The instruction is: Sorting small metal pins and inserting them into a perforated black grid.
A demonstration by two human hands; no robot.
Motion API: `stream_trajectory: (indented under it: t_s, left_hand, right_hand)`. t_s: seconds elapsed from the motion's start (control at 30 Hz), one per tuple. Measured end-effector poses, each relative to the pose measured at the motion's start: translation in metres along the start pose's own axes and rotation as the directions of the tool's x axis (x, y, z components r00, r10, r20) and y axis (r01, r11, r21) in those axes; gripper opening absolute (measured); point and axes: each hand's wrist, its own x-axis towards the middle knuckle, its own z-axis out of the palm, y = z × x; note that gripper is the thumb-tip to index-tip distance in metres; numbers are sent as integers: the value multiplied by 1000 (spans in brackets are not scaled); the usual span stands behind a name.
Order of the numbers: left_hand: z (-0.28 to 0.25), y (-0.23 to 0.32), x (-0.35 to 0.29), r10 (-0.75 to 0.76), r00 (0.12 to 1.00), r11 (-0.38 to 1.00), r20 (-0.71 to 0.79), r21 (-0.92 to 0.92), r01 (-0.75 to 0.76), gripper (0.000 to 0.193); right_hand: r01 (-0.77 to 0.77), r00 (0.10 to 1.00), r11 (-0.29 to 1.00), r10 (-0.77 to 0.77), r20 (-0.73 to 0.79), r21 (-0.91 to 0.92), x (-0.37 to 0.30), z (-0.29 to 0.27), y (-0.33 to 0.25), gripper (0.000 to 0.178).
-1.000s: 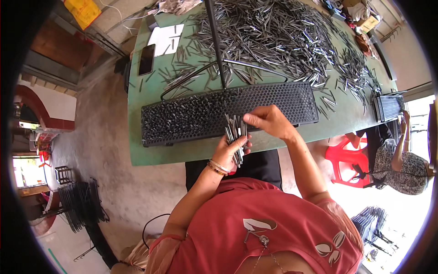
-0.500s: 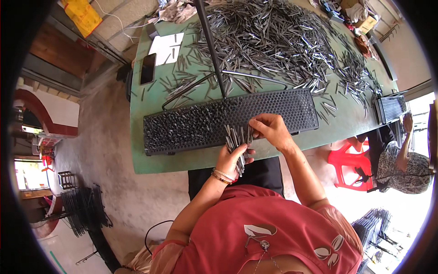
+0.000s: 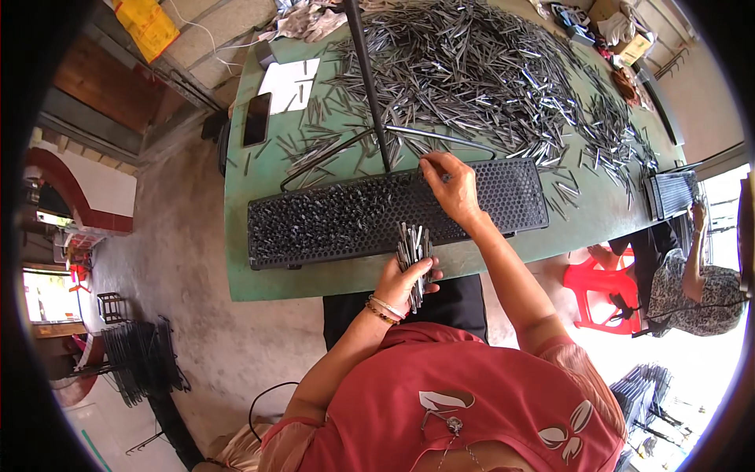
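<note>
A bundle of thin dark metal strips (image 3: 414, 242) stands upright in my left hand (image 3: 403, 282), whose fingers wrap round it just in front of the table's near edge. My right hand (image 3: 452, 187) is above a long black rack full of small holes (image 3: 503, 193), thumb and fingertips pinched together near its far edge. Whatever is between those fingertips is too small to make out. Strips fill the rack's left half closely, while open holes show over much of its right half.
A large heap of loose strips (image 3: 472, 71) covers the far side of the green table (image 3: 259, 287). A black metal post (image 3: 366, 79) rises behind the rack. A phone (image 3: 256, 119) and white paper (image 3: 287, 85) lie left. Another person (image 3: 692, 291) sits right, near a red stool (image 3: 590, 295).
My right hand has moved up and away from the bundle to a place over the rack. My left hand, still gripping the strips, has shifted slightly right.
</note>
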Motion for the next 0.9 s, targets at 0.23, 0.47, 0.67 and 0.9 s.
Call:
stream_trajectory:
  t_s: [0.23, 0.47, 0.67, 0.9]
  left_hand:
    - [-3, -3, 0, -21, 1000, 1000, 8, 2, 21, 22]
    - [-6, -3, -1, -49, 998, 998, 32, 26, 48, 20]
    - [-6, -5, -2, -46, 998, 998, 35, 38, 45, 19]
    - [-3, -3, -3, -28, 998, 997, 51, 78, 24, 18]
  right_hand:
    - [164, 986, 983, -164, 9, -84, -7, 2, 3, 15]
    - [172, 980, 981, -162, 112, -88, -7, -1, 5, 14]
    - [147, 983, 986, -136, 124, -82, -8, -2, 7, 12]
    - [138, 988, 981, -126, 89, -137, -10, -1, 8, 13]
